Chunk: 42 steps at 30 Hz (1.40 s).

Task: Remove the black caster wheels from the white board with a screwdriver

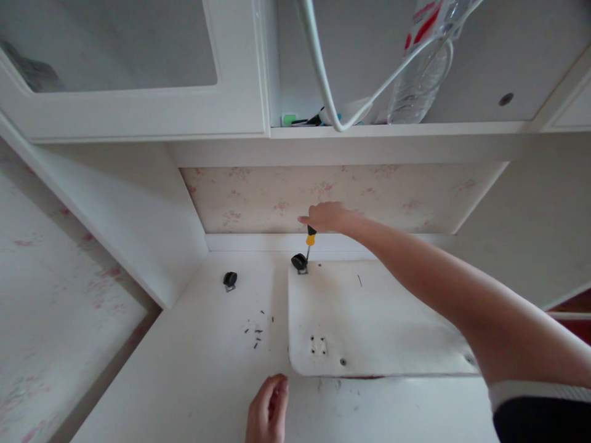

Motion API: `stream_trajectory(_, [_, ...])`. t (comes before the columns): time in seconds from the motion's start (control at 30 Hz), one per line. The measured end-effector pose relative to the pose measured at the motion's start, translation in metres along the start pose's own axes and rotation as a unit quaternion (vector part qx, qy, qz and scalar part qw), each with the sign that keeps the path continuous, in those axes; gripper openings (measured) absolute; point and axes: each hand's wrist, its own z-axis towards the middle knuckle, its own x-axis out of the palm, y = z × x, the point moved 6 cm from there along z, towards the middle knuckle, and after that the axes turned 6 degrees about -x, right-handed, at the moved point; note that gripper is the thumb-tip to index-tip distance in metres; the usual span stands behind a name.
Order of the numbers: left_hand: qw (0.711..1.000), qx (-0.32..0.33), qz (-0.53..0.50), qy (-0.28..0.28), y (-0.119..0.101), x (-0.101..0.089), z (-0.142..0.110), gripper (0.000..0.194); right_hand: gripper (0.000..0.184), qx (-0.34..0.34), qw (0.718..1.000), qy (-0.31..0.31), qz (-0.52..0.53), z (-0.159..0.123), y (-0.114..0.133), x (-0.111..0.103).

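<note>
My right hand (327,217) is wrapped around a screwdriver (311,239) with a yellow and black handle. The shaft points down at the mounting plate of a black caster wheel (299,262), on the back left corner of a white board (378,320). Near the counter's front, my left hand (268,407) is curled closed, left of the board's front corner; what it holds, if anything, is hidden. Several small dark screws (258,331) lie loose left of the board. A second caster wheel (229,279) rests farther back on the counter.
Above the counter (194,369) is an open shelf (397,128) with a clear plastic bottle (418,80) and small items. A white cable (323,74) hangs in front of it. A frosted cabinet door (138,114) is at upper left. Screw holes (318,346) mark the board's front left corner.
</note>
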Motion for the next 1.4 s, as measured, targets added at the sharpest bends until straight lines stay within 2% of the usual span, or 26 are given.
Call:
stream_trajectory(0.13, [1.0, 0.012, 0.016, -0.006, 0.001, 0.0, 0.0, 0.052, 0.044, -0.032, 0.999, 0.036, 0.01, 0.001, 0.005, -0.002])
stream_trajectory(0.23, [1.0, 0.016, 0.017, -0.012, 0.001, -0.001, -0.001, 0.052, 0.044, -0.056, 0.995, 0.079, 0.025, -0.003, 0.006, -0.003])
stream_trajectory(0.3, [1.0, 0.017, 0.022, -0.011, 0.001, 0.0, -0.001, 0.054, 0.045, -0.049, 0.995, 0.088, 0.022, -0.004, 0.004, -0.003])
stream_trajectory(0.47, [0.999, 0.018, 0.026, -0.012, 0.0, 0.001, -0.001, 0.054, 0.056, -0.01, 0.998, 0.049, -0.026, -0.005, 0.003, -0.006])
stream_trajectory(0.6, [0.999, 0.031, 0.016, -0.018, -0.005, 0.0, -0.002, 0.053, 0.036, -0.062, 0.996, 0.066, -0.023, -0.006, 0.008, -0.006])
stream_trajectory(0.7, [0.999, 0.034, 0.022, -0.024, -0.009, -0.001, -0.002, 0.054, 0.044, -0.085, 0.993, 0.076, -0.009, -0.006, 0.006, -0.003])
stream_trajectory(0.9, [0.999, 0.019, 0.032, -0.023, -0.01, -0.001, -0.002, 0.057, 0.043, -0.038, 0.999, 0.03, -0.022, -0.002, -0.004, 0.0])
stream_trajectory(1.0, [0.999, 0.012, 0.031, -0.029, -0.01, -0.003, -0.002, 0.057, 0.038, -0.062, 0.997, 0.041, -0.006, -0.004, -0.003, -0.002])
stream_trajectory(1.1, [0.999, 0.015, 0.026, -0.019, -0.011, -0.003, -0.001, 0.055, 0.045, -0.084, 0.995, 0.059, 0.017, -0.006, -0.002, -0.004])
stream_trajectory(1.27, [0.999, 0.028, 0.035, -0.002, -0.017, -0.002, -0.002, 0.056, 0.061, -0.018, 0.999, 0.036, 0.007, -0.003, -0.009, -0.004])
stream_trajectory(1.33, [0.998, 0.034, 0.043, -0.003, -0.02, -0.003, -0.002, 0.057, 0.059, -0.009, 1.0, 0.027, 0.0, -0.002, -0.01, -0.004])
stream_trajectory(1.4, [0.998, 0.041, 0.05, -0.007, -0.022, -0.003, -0.002, 0.058, 0.049, -0.028, 0.999, 0.037, 0.007, -0.002, -0.009, -0.004])
